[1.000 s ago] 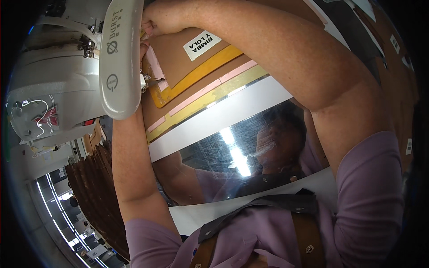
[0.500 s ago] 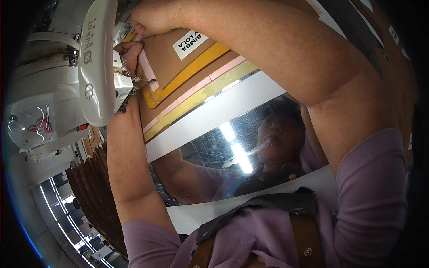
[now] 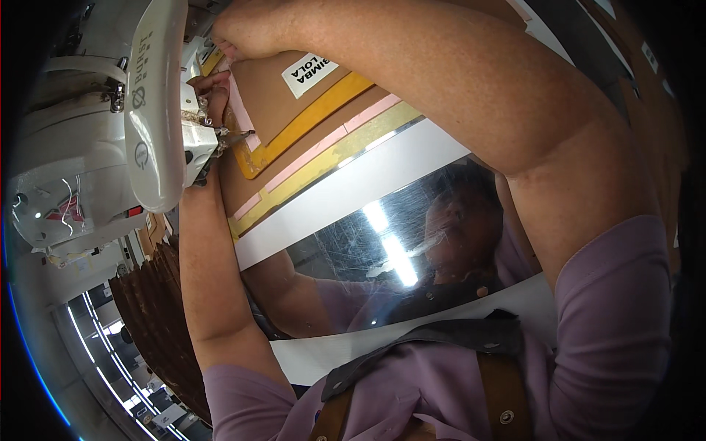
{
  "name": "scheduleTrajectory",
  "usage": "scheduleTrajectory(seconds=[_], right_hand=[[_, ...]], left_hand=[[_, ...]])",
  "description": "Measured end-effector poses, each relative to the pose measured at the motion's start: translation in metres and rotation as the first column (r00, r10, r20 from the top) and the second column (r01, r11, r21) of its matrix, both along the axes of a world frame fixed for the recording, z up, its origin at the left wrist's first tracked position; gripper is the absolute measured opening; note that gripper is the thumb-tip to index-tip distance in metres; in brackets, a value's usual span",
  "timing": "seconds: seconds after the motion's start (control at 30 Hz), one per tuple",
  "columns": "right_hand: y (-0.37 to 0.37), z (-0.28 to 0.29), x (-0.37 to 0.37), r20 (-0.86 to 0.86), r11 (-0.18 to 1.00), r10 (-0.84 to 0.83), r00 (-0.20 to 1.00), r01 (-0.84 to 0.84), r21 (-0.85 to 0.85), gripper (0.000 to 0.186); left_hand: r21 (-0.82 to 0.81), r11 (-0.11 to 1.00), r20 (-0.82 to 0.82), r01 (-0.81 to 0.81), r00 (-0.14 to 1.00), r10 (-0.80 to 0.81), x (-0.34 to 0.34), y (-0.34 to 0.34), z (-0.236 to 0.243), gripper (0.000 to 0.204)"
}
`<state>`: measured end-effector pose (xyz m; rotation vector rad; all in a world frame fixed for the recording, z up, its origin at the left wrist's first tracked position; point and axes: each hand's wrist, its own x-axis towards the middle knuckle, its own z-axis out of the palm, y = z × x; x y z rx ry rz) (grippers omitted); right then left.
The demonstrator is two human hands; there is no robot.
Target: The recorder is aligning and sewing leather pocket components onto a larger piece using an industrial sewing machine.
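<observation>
At the far left of the work surface, my left hand (image 3: 215, 94) reaches up behind the head of a white sewing machine (image 3: 158, 110), its fingers bent together beside a pale pink strip (image 3: 243, 110). Just beyond it is my right hand (image 3: 234, 35), curled downward, with the fingertips close to the strip's far end. The machine and my own wrist hide most of the fingers, so what they pinch cannot be made out. The strip lies on a brown panel (image 3: 272, 84) along the corner of a flat yellow-orange frame (image 3: 312, 121). A white printed label (image 3: 309, 73) sits on the panel.
Nearer me run a second pink strip (image 3: 316, 158) and a dull yellow band (image 3: 331, 165). A white border (image 3: 323, 198) and a scratched, reflective plate (image 3: 346, 250) follow. Dark brown ribbed material (image 3: 151, 316) hangs left of my left forearm.
The labelled panel and frame have shifted slightly left in the picture, and my right hand with them. My left fingers have changed their bend a little beside the pink strip.
</observation>
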<state>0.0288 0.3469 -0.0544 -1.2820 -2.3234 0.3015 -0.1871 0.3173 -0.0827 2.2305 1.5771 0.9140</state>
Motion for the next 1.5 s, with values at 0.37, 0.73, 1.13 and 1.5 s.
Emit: scheduleTrajectory(seconds=[0.37,0.73,1.13,1.5], right_hand=[[0.001,0.000,-0.003,0.050,0.997,-0.001,0.999,-0.003,0.076,0.030],[-0.005,-0.001,-0.002,0.056,0.995,-0.023,0.998,0.017,0.100,0.027],[-0.002,-0.003,-0.009,0.056,0.987,-0.035,0.998,0.026,0.159,0.026],[0.000,0.002,-0.013,0.095,0.987,-0.034,0.995,0.018,0.160,0.028]], left_hand=[[0.246,0.908,-0.451,0.339,0.869,-0.202,0.018,-0.029,0.024,0.029],[0.260,0.905,-0.583,0.337,0.802,-0.131,0.022,-0.033,0.033,0.029],[0.200,0.921,-0.505,0.333,0.841,-0.194,0.010,-0.030,0.025,0.032],[0.221,0.889,-0.468,0.400,0.844,-0.263,0.025,-0.027,0.038,0.038]])
